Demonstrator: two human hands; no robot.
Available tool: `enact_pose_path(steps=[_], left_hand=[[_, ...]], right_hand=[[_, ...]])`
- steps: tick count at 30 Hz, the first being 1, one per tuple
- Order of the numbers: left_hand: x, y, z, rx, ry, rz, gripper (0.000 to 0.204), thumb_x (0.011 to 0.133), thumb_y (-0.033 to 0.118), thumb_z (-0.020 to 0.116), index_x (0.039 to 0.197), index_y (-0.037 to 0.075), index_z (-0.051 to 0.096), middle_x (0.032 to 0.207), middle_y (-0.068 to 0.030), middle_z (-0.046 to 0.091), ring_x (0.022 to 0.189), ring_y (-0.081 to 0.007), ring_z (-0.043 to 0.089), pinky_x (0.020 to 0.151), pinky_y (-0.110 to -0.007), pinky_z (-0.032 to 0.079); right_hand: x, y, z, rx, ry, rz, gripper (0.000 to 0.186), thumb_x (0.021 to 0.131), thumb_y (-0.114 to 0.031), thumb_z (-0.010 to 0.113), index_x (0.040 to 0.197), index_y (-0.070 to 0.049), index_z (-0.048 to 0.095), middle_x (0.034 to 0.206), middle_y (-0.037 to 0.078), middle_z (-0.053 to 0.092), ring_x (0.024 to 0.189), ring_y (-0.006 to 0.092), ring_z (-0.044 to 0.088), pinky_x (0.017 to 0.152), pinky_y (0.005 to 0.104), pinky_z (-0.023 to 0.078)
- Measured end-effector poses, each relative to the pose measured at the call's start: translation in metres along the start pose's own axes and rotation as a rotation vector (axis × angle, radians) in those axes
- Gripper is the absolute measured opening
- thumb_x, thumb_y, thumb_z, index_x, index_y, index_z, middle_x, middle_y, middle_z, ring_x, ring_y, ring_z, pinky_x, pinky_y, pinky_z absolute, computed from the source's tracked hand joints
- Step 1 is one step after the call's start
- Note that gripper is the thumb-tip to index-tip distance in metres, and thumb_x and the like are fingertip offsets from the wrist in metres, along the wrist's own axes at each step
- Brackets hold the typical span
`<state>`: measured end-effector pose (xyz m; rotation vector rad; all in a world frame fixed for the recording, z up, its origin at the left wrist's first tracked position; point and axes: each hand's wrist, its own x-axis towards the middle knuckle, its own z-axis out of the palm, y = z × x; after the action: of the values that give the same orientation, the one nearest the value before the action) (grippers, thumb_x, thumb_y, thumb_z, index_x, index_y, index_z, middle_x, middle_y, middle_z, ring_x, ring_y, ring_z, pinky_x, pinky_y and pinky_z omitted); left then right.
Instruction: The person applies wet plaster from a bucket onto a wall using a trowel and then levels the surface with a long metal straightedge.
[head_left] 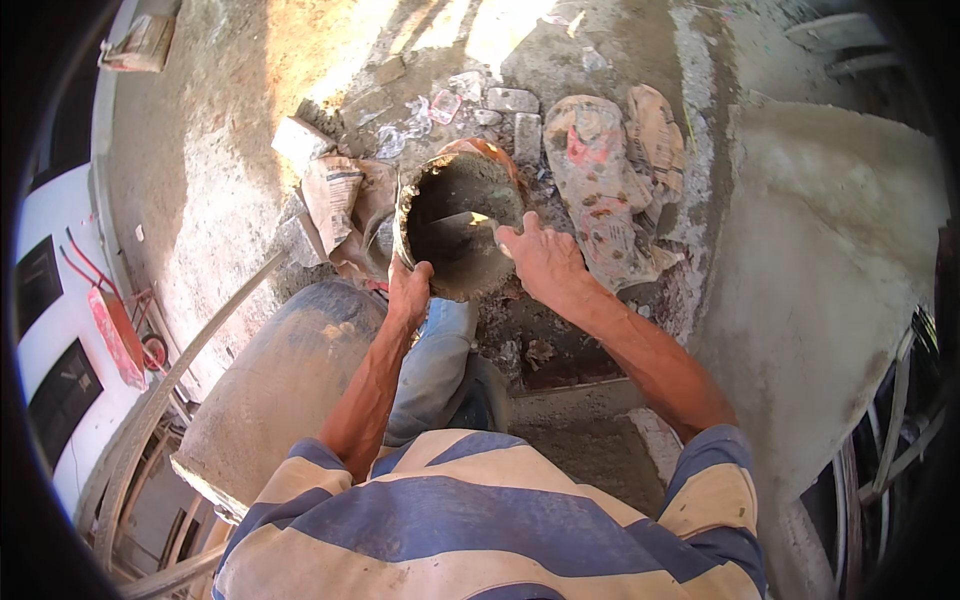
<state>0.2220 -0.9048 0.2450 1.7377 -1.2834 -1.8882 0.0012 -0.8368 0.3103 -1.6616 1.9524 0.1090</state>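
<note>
Trowel's inside the bucket, a paper bag's just left of it, sack's to its right, couple blocks lie beyond it, and the wheelbarrow's way off left.

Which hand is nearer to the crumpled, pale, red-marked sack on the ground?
Right. The right hand is just left of the sack; the left hand is farther left, gripping the round, mortar-crusted bucket.

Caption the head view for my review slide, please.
Left hand grips the rim of a grimy bucket while the right hand holds a trowel inside; crumpled bag nearby.
</note>
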Motion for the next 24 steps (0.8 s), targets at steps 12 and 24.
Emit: enact_pose_path(steps=[12,24], left_hand=[[-0.126,0.043,0.097,0.144,-0.598,0.207,0.059,0.073,-0.005,0.043,0.132,-0.001,0.039,0.105,-0.0055,0.054,0.082,-0.0118,0.048,0.072,-0.023,0.04],[-0.189,0.003,0.081,0.21,-0.965,-0.082,0.057,0.068,-0.004,0.046,0.125,0.002,0.045,0.104,-0.0056,0.057,0.091,-0.016,0.054,0.078,-0.027,0.046]], right_hand=[[-0.205,0.063,0.038,0.564,-0.332,0.524,0.027,0.08,-0.008,0.059,0.106,0.002,0.06,0.065,0.009,0.06,0.056,0.0173,0.06,0.049,0.032,0.048],[-0.387,-0.103,0.014,0.456,0.202,1.001,0.041,0.08,-0.009,0.059,0.121,-0.01,0.056,0.098,0.021,0.063,0.091,0.0334,0.063,0.077,0.0428,0.049]])
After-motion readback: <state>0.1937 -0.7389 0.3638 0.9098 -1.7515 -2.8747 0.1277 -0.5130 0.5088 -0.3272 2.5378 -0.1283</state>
